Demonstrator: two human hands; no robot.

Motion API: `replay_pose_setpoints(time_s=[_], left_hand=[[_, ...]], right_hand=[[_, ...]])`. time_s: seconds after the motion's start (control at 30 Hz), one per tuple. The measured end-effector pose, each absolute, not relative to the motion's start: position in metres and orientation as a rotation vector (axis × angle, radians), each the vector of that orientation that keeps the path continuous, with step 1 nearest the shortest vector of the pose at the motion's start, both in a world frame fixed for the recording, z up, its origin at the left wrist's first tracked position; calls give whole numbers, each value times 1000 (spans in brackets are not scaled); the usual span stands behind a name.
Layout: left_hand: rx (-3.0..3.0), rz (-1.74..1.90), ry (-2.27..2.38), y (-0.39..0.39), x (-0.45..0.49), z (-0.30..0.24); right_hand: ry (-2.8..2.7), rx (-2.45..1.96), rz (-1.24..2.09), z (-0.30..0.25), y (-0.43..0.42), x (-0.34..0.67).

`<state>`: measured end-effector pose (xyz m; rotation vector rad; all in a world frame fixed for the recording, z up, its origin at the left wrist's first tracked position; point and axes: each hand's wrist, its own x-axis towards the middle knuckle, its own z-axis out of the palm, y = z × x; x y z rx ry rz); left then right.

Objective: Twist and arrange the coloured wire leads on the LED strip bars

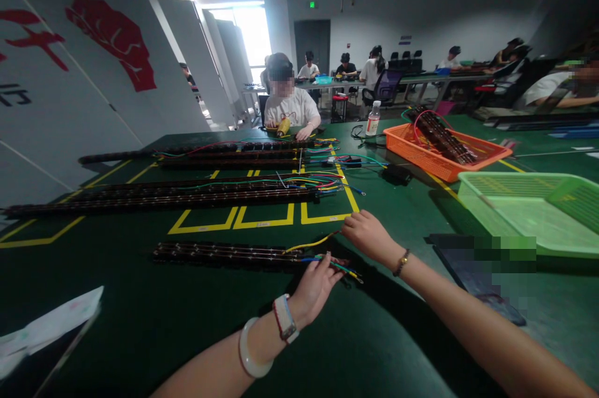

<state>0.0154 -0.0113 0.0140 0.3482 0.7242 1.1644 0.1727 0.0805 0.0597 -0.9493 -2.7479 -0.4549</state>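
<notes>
A long dark strip point(219, 254) with coloured wires at its right end lies on the green table point(154, 323) in front of me. My left hand point(312, 289) pinches the blue and green wires point(344, 269) at that end. My right hand point(367, 234) is closed on the tip of the yellow wire point(309, 243), pulled out to the right. My left wrist carries a watch and a pale bangle, my right a bracelet.
More long strips point(187, 193) with wires lie across yellow floor-tape markings further back. An orange basket point(435, 155) holds strips, a light green basket point(538, 211) stands at right. A bottle point(373, 118) and a person sit across the table; papers point(42, 329) lie at left.
</notes>
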Motion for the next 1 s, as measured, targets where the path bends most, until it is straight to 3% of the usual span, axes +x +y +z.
replay_pose_setpoints(time_s=[0.4, 0.77, 1.0], left_hand=[[344, 1149, 695, -10, 14, 17], [344, 1135, 710, -3, 12, 14], [306, 1145, 703, -4, 12, 18]], right_hand=[[-2750, -1048, -184, 25, 115, 157], [-2769, -820, 330, 51, 62, 196], [-2885, -905, 139, 52, 48, 194]])
